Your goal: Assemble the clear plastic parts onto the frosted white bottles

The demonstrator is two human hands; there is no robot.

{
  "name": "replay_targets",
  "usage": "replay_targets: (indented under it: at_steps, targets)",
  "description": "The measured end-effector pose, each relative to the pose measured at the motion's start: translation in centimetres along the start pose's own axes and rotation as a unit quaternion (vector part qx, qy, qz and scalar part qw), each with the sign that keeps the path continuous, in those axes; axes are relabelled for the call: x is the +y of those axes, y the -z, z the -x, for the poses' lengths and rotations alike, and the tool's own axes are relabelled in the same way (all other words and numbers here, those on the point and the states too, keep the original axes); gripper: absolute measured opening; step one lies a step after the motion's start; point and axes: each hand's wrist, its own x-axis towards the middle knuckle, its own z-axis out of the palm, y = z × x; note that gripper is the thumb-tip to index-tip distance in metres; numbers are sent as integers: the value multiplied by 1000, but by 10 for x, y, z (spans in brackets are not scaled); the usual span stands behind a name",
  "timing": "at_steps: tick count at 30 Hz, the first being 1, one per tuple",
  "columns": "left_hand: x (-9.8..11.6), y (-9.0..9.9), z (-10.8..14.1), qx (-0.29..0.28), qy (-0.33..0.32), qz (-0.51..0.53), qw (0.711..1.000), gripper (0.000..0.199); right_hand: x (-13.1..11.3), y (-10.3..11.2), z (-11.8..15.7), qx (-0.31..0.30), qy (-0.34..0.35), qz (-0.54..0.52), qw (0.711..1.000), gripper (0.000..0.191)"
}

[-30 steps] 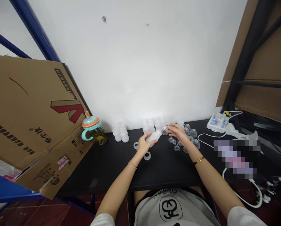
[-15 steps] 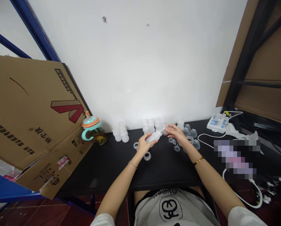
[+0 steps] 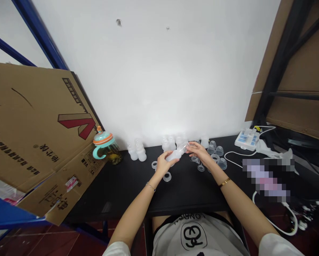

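A frosted white bottle (image 3: 174,155) lies tilted in my left hand (image 3: 164,164), whose fingers are wrapped round its body. My right hand (image 3: 198,150) pinches a clear dome cap (image 3: 185,146) at the bottle's upper end. Just below my right hand, clear ring-shaped parts (image 3: 200,168) lie on the black table (image 3: 127,188). Two whitish rings, one of them a round collar (image 3: 167,176), rest near my left hand. Behind my hands, several frosted bottles (image 3: 168,143) stand along the wall.
Two capped bottles (image 3: 140,153) stand left of centre, near a teal-lidded jug (image 3: 107,149). Several clear domes (image 3: 219,150) sit at the right. Farther right are a white power strip (image 3: 246,139) and cables. A large cardboard box (image 3: 42,128) borders the left side.
My right hand has shifted slightly left with the clear cap, which now sits closer over the bottle's upper end. My left hand is nearly unmoved.
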Motion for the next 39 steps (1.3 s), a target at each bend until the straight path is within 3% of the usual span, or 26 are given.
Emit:
replay_targets:
  at_steps: [39]
  targets:
    - [-2, 1, 0, -2, -3, -6, 1000, 46, 1, -1, 1, -9, -17, -16, 1000, 40]
